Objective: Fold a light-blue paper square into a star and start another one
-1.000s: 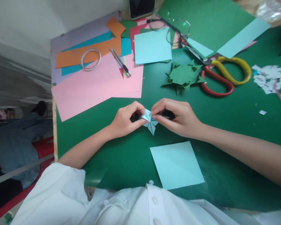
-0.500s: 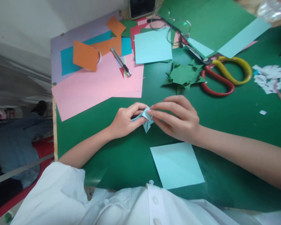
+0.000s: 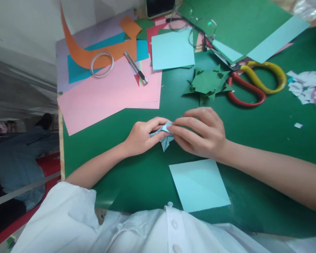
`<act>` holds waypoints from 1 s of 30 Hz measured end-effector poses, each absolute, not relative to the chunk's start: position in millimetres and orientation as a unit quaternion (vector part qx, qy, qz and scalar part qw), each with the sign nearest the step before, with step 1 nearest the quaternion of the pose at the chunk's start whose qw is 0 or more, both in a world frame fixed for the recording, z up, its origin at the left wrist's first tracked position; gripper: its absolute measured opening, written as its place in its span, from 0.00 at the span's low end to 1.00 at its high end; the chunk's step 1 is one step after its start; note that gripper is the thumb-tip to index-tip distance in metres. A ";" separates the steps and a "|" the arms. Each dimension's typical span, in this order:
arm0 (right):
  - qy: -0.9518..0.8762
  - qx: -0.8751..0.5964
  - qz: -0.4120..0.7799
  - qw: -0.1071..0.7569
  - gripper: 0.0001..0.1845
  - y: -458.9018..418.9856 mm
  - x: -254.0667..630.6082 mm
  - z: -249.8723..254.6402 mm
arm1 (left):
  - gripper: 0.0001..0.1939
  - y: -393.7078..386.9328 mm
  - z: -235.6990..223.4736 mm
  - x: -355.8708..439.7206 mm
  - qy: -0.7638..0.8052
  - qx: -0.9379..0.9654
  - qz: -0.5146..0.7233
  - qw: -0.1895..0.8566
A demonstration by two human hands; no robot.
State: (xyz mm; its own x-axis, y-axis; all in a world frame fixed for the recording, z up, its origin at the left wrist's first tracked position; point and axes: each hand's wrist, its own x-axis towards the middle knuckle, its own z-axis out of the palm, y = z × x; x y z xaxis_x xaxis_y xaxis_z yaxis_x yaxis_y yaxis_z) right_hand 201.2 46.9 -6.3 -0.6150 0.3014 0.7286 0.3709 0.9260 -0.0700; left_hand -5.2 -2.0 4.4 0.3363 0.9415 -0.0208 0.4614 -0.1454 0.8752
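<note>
Between both hands, just above the green tabletop, is a small folded light-blue paper with a pointed tip hanging down. My left hand pinches its left side, thumb in front and fingers behind. The fingertips of my right hand press on its upper right part; some of the folds are hidden by the fingers. Nearer my body lies a flat light-blue paper square. Beyond my right hand sits a green folded-paper star shape.
Scissors with red and yellow handles lie at the right, near white paper scraps. A cutter knife and a tape roll rest on pink paper. Eyeglasses, an orange strip and a phone are farther back.
The orange paper at the back left has sprung up into a curved strip, exposing the tape roll. The fold under my right fingertips lies flatter. Both hands keep their hold.
</note>
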 end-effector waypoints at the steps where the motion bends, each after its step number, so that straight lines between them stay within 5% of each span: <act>1: -0.899 -0.186 -0.045 0.395 0.12 46.6 201.2 -6.4 | 0.13 -1.7 4.5 -5.2 0.501 0.702 0.284 0.419; 18: -0.887 -0.245 0.036 0.390 0.06 43.7 197.0 -11.1 | 0.14 -1.2 6.0 -2.8 0.517 0.706 0.267 0.405; 30: -0.823 -0.315 0.289 0.375 0.07 41.6 192.6 -6.6 | 0.19 -1.6 -2.2 -2.7 0.509 0.715 0.302 0.373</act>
